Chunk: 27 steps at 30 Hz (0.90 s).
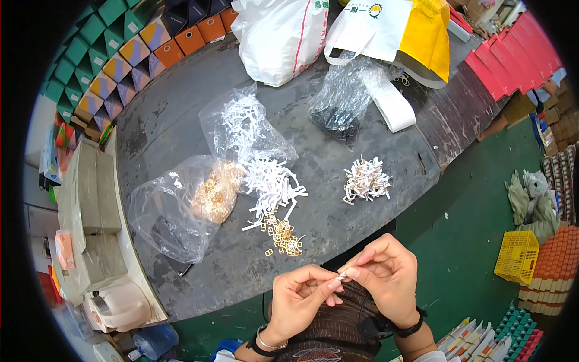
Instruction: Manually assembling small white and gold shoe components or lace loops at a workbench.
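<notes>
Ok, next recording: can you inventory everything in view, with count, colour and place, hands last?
Table: one, dark grey, centre
Buckles: many, gold, table's near side
Loose strips: many, white, beyond buckles
Bag of strips: one, clear, mid-table
Bag of buckles: one, clear, table's left
Mixed pile: many pieces, white and gold, table's right
Bag with dark contents: one, clear, behind mixed pile
Plastic bag: one, white, far side
Carrier bag: one, white and yellow, far right
Boxes: many, green, orange, patterned, upper left
Folded boxes: several, red, upper right
Crate: one, yellow, right
Floor: one, green, right
Others: too crowded to list
Small piece: one, white, between both hands
Left hand: one, pinching it
Right hand: one, pinching it
</notes>
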Tool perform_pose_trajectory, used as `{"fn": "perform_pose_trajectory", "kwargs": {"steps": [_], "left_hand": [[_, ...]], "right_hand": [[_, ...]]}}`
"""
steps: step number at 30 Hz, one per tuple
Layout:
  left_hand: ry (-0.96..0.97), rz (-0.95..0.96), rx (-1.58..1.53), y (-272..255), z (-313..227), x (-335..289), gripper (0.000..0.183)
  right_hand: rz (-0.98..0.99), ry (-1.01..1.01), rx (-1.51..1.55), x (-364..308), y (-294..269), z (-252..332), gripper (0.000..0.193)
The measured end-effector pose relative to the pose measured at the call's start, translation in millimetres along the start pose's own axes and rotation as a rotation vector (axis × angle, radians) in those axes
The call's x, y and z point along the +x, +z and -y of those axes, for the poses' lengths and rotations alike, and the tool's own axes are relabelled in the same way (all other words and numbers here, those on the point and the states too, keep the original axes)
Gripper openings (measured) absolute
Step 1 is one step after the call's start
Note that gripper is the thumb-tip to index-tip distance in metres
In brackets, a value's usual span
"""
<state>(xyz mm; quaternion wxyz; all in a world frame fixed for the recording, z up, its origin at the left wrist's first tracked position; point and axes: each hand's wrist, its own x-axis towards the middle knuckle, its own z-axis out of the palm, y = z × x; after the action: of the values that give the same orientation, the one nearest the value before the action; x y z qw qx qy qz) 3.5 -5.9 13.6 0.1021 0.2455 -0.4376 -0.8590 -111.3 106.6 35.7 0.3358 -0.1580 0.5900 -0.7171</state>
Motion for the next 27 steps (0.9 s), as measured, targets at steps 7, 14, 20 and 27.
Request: {"fn": "perform_pose_trajectory", "kwargs": {"steps": [7,14,20,27], "left_hand": [[0.094,-0.035,-0.022,-0.6,2.7,3.1,0.011],[0.119,-0.077,0.067,3.0,2.2,5.8,0.007],[0.162,-0.131,0.381,1.1,19.1,12.4,0.005],[-0.007,-0.093,0.687,-20.6,36.8,42.2,0.020]], "right_hand": [[0.025,0.050,-0.040,0.3,5.0,8.4,0.026],[0.044,0.049,-0.124,0.3,1.1,2.6,0.014],[-0.022,-0.023,-0.316,7.9,-8.0,-14.6,0.006],[-0.079,0.077,-0.557,46.5,-22.4,-41.7,0.005]]}}
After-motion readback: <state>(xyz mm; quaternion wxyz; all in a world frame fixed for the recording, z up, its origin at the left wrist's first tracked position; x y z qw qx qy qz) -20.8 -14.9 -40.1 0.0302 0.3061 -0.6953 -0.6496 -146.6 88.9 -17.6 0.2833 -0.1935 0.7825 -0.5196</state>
